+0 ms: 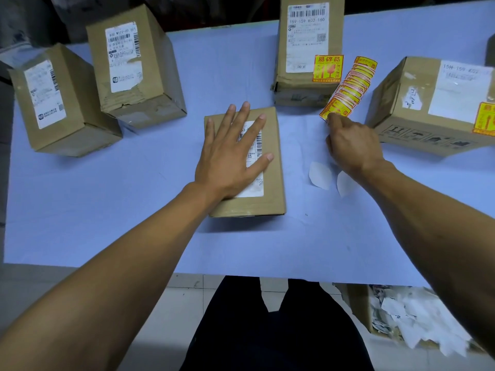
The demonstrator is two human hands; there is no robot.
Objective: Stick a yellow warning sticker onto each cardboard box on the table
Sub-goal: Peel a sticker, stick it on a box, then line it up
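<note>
Five cardboard boxes stand on the blue table (pixel 107 210). My left hand (pixel 230 153) lies flat, fingers spread, on the middle box (pixel 270 188), covering most of its white label. My right hand (pixel 353 145) pinches the near end of a fanned stack of yellow warning stickers (pixel 348 89). The back box (pixel 308 49) carries a yellow sticker (pixel 328 68). So does the right box (pixel 434 108), whose sticker (pixel 484 119) sits at the frame edge. The two left boxes (pixel 136 68) (pixel 59 100) show only white labels.
Two white peeled backing papers (pixel 320 175) lie on the table near my right wrist. Below the table's front edge at the right stands an open carton of crumpled white paper scraps (pixel 417 322). My legs are under the table's middle.
</note>
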